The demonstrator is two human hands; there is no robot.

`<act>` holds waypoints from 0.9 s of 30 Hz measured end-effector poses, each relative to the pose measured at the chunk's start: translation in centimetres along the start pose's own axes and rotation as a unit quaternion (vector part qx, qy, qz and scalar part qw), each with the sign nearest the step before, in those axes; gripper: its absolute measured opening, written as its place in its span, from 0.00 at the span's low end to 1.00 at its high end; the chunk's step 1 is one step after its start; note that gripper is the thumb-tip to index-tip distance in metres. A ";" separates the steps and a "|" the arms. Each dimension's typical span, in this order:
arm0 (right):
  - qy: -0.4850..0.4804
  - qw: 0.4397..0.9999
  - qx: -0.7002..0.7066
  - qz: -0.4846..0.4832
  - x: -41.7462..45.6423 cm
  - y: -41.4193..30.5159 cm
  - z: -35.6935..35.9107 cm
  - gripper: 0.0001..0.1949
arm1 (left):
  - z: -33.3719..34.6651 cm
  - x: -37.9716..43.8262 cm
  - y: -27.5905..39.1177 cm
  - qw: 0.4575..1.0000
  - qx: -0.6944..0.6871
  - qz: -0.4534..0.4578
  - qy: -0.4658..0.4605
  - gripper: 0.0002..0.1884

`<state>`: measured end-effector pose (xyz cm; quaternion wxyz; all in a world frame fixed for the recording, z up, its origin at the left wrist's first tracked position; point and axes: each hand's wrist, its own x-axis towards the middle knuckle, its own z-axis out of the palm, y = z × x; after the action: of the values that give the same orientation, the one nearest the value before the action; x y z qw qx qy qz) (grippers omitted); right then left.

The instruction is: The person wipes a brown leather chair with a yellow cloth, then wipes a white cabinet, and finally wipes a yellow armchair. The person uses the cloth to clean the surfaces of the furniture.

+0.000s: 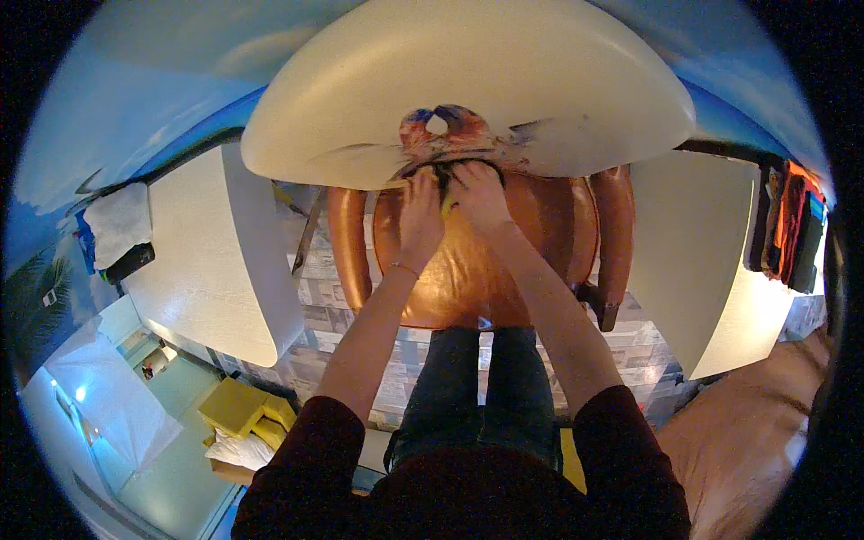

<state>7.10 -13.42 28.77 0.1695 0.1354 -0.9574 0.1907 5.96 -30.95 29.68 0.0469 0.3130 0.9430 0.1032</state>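
My left hand point(422, 219) and my right hand point(480, 194) reach forward side by side, backs up, over a copper-brown leather armchair point(459, 270). Their fingers touch a small dark thing point(443, 177) with a yellowish patch between the hands. Whether the fingers grip it cannot be told, since the fingertips are partly hidden. Just beyond the fingers rises a large white rounded surface point(466, 61). It bears a picture of two flamingos point(439, 128) whose necks meet.
White panels or tabletops stand at left point(196, 250) and right point(688, 256). Dark and orange cloths point(786, 229) hang at far right above a brown covered surface point(749, 418). Yellow folded cloth point(243, 408) lies lower left. The floor point(324, 331) is wood-patterned.
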 end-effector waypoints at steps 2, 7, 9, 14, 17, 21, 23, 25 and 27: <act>-0.021 0.998 -0.011 0.055 -2.0 2.2 -0.9 0.11 | 1.2 1.0 2.1 0.999 -0.007 0.038 0.000 0.29; -0.088 0.979 -0.063 0.174 -5.1 5.1 -3.4 0.16 | 4.5 2.4 6.3 0.996 -0.053 0.066 -0.028 0.27; -0.201 0.955 -0.073 0.206 -6.2 6.0 -1.7 0.20 | 7.4 2.5 6.7 0.998 -0.042 0.044 -0.030 0.26; -0.220 0.943 -0.008 0.252 -12.2 6.5 2.2 0.36 | 9.8 2.3 7.7 0.988 -0.055 -0.005 -0.145 0.34; -0.210 0.955 0.025 0.211 -14.8 4.5 2.5 0.37 | 11.6 -1.9 8.3 0.986 -0.061 -0.021 -0.154 0.38; -0.255 0.955 -0.032 0.148 -20.7 -0.5 1.8 0.38 | 13.1 -10.2 9.6 0.984 -0.084 -0.029 -0.155 0.40; -0.268 0.946 -0.038 0.179 -21.2 -1.4 2.1 0.38 | 13.3 -12.6 10.1 0.980 -0.098 -0.046 -0.166 0.41; -0.330 0.902 0.001 0.278 -18.2 -3.1 0.9 0.36 | 12.5 -11.7 9.6 0.982 -0.099 -0.063 -0.149 0.41; -0.241 0.931 -0.027 0.271 -14.8 -2.1 1.4 0.34 | 12.8 -8.4 7.9 0.988 -0.044 -0.069 -0.128 0.42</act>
<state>20.76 -13.00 22.62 -0.1210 -0.0924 -0.9745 0.1650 19.28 -27.68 19.18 0.1880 0.2553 0.9431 0.1004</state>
